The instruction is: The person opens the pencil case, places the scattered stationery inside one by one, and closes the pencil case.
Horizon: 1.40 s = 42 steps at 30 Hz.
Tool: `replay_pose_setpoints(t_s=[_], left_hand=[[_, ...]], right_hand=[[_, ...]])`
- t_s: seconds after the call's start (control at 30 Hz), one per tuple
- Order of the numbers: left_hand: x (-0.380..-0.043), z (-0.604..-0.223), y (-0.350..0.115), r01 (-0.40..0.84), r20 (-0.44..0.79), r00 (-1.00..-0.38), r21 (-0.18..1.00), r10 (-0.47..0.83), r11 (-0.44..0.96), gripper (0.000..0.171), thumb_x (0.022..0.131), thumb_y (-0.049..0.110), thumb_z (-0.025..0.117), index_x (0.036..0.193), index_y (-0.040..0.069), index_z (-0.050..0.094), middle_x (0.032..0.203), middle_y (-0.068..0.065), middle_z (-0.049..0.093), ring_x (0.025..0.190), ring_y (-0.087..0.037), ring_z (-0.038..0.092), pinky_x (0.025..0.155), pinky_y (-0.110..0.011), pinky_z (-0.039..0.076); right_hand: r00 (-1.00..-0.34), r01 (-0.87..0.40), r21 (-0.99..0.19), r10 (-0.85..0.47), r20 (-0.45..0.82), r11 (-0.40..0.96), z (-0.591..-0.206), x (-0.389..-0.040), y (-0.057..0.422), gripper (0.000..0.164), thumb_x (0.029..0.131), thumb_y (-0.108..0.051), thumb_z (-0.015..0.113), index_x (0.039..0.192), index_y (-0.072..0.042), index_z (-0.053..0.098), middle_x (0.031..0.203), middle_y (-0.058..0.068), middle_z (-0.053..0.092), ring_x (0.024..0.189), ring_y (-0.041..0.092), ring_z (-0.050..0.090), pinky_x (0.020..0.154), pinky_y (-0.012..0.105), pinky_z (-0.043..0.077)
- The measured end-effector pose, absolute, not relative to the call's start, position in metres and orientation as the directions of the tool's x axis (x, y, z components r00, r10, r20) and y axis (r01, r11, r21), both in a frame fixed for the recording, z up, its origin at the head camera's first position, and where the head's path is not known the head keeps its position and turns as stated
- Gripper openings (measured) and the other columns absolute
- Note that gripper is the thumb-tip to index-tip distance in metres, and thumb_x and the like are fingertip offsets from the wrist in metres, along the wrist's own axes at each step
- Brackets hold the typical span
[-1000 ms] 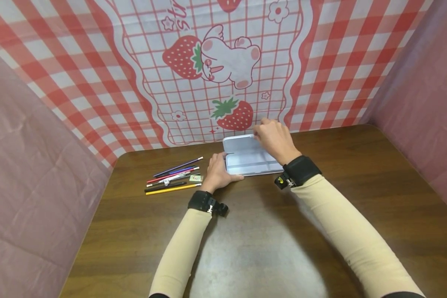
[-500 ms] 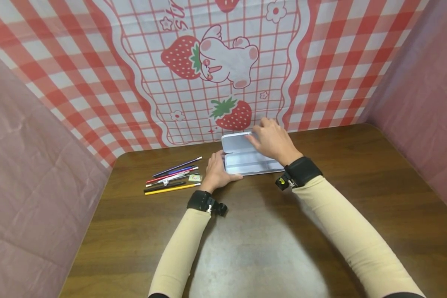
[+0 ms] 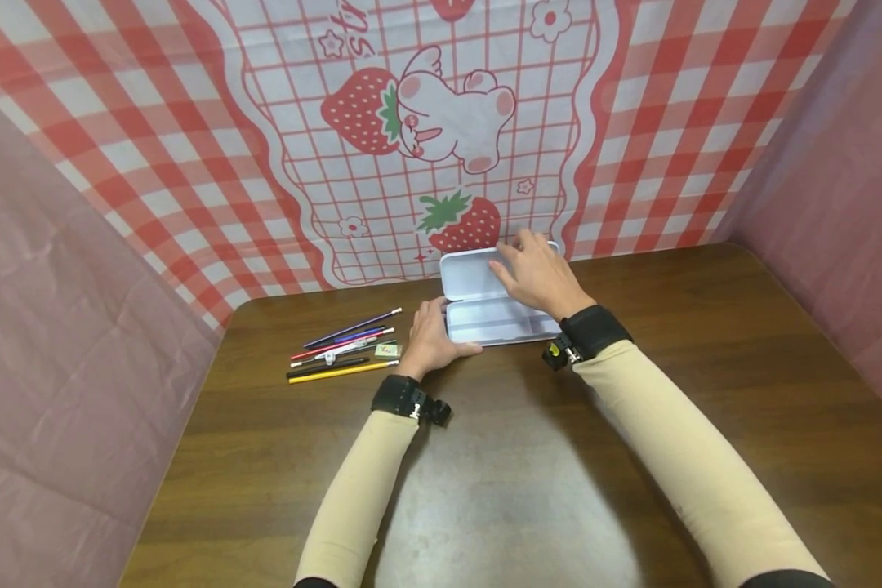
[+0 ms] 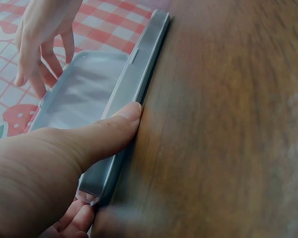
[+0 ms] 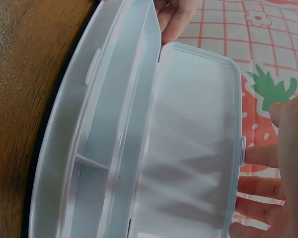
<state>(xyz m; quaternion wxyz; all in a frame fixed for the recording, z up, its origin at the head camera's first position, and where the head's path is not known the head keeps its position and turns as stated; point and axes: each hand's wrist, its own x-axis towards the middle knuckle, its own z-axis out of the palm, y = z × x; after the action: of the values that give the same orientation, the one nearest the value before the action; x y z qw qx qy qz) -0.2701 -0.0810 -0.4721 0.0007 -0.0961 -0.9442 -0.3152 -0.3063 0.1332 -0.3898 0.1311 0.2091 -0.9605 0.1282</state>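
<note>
A pale plastic pencil case (image 3: 481, 320) stands near the back of the table with its lid (image 5: 191, 109) raised. Its tray (image 5: 97, 129) has a divider and holds nothing that I can see. My left hand (image 3: 429, 341) grips the case's left end, thumb (image 4: 116, 129) on the front wall and fingers around behind. At the lid's outer edge is my right hand (image 3: 542, 273), its fingers loosely extended and the tips touching the rim near the catch. The thumb stands apart, and nothing is pinched.
Left of the case lie several pencils and pens, among them a yellow pencil (image 3: 341, 371) and a red one (image 3: 331, 345), with a small eraser (image 3: 388, 351). A checked strawberry cloth (image 3: 463, 147) hangs right behind the table (image 3: 507, 474).
The lid has swung further back and up, showing more of the tray. My right hand's fingers have loosened and spread at the lid edge. My left hand has stayed on the case.
</note>
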Motion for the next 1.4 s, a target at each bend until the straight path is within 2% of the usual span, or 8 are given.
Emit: replay_pose_setpoints(t_s=[0.1, 0.2, 0.33, 0.53, 0.73, 1.03, 1.2, 1.4], left_hand=[[-0.270, -0.472, -0.081, 0.186, 0.065, -0.981, 0.595, 0.183, 0.782, 0.113, 0.062, 0.047, 0.091, 0.150, 0.003, 0.034, 0.135, -0.015, 0.048, 0.124, -0.029, 0.044, 0.108, -0.043, 0.042], [-0.270, -0.472, -0.081, 0.193, 0.070, -0.979, 0.596, 0.189, 0.779, 0.113, 0.062, 0.047, 0.091, 0.149, 0.002, 0.034, 0.135, -0.015, 0.049, 0.124, -0.030, 0.044, 0.108, -0.044, 0.042], [-0.270, -0.472, -0.081, 0.198, 0.072, -0.978, 0.599, 0.194, 0.776, 0.113, 0.062, 0.048, 0.091, 0.149, 0.002, 0.034, 0.135, -0.015, 0.048, 0.125, -0.030, 0.044, 0.109, -0.045, 0.041], [-0.270, -0.472, -0.081, 0.200, 0.069, -0.978, 0.595, 0.198, 0.778, 0.112, 0.063, 0.048, 0.090, 0.149, 0.003, 0.035, 0.135, -0.015, 0.048, 0.123, -0.030, 0.043, 0.108, -0.045, 0.042], [-0.269, -0.473, -0.080, 0.196, 0.057, -0.978, 0.588, 0.201, 0.785, 0.111, 0.064, 0.049, 0.089, 0.149, 0.003, 0.035, 0.136, -0.015, 0.047, 0.124, -0.029, 0.043, 0.109, -0.045, 0.042], [-0.270, -0.473, -0.081, 0.190, 0.052, -0.979, 0.590, 0.198, 0.784, 0.111, 0.064, 0.049, 0.089, 0.149, 0.003, 0.035, 0.136, -0.015, 0.047, 0.123, -0.029, 0.043, 0.107, -0.045, 0.043], [-0.270, -0.472, -0.082, 0.187, 0.051, -0.979, 0.588, 0.195, 0.787, 0.111, 0.064, 0.049, 0.090, 0.150, 0.004, 0.034, 0.136, -0.014, 0.047, 0.123, -0.029, 0.043, 0.108, -0.044, 0.043], [-0.269, -0.472, -0.081, 0.186, 0.059, -0.980, 0.595, 0.188, 0.782, 0.111, 0.064, 0.048, 0.090, 0.149, 0.004, 0.035, 0.135, -0.014, 0.047, 0.123, -0.029, 0.043, 0.108, -0.045, 0.043]], right_hand=[[-0.882, -0.434, -0.190, -0.371, 0.290, 0.881, -0.392, -0.309, 0.133, 0.057, 0.101, -0.044, 0.049, 0.143, -0.006, 0.054, 0.135, 0.026, 0.052, 0.120, 0.042, 0.051, 0.097, 0.060, 0.048], [-0.889, -0.424, -0.172, -0.373, 0.264, 0.889, -0.396, -0.310, 0.134, 0.060, 0.102, -0.046, 0.044, 0.148, -0.008, 0.048, 0.142, 0.027, 0.050, 0.128, 0.044, 0.049, 0.106, 0.065, 0.040], [-0.910, -0.393, -0.164, -0.359, 0.206, 0.905, -0.405, -0.313, 0.136, 0.063, 0.102, -0.051, 0.039, 0.154, -0.014, 0.040, 0.155, 0.023, 0.041, 0.144, 0.043, 0.034, 0.113, 0.073, 0.025], [-0.933, -0.361, -0.186, -0.354, 0.070, 0.914, -0.415, -0.316, 0.138, 0.067, 0.102, -0.058, 0.033, 0.158, -0.022, 0.030, 0.167, 0.019, 0.019, 0.151, 0.044, 0.016, 0.115, 0.076, 0.014], [-0.933, -0.346, -0.182, -0.359, -0.039, 0.920, -0.421, -0.316, 0.138, 0.070, 0.101, -0.062, 0.027, 0.161, -0.026, 0.020, 0.169, 0.018, 0.004, 0.152, 0.047, 0.003, 0.113, 0.079, 0.012], [-0.936, -0.341, -0.170, -0.350, -0.028, 0.925, -0.418, -0.314, 0.139, 0.071, 0.100, -0.064, 0.026, 0.161, -0.027, 0.020, 0.169, 0.015, 0.007, 0.151, 0.049, 0.005, 0.113, 0.078, 0.014], [-0.935, -0.355, -0.136, -0.351, 0.057, 0.925, -0.403, -0.312, 0.138, 0.071, 0.100, -0.065, 0.026, 0.160, -0.026, 0.025, 0.166, 0.015, 0.026, 0.150, 0.046, 0.017, 0.114, 0.076, 0.016], [-0.921, -0.382, -0.146, -0.363, 0.143, 0.912, -0.390, -0.308, 0.138, 0.070, 0.101, -0.063, 0.027, 0.152, -0.019, 0.044, 0.159, 0.016, 0.039, 0.149, 0.044, 0.022, 0.115, 0.074, 0.018]])
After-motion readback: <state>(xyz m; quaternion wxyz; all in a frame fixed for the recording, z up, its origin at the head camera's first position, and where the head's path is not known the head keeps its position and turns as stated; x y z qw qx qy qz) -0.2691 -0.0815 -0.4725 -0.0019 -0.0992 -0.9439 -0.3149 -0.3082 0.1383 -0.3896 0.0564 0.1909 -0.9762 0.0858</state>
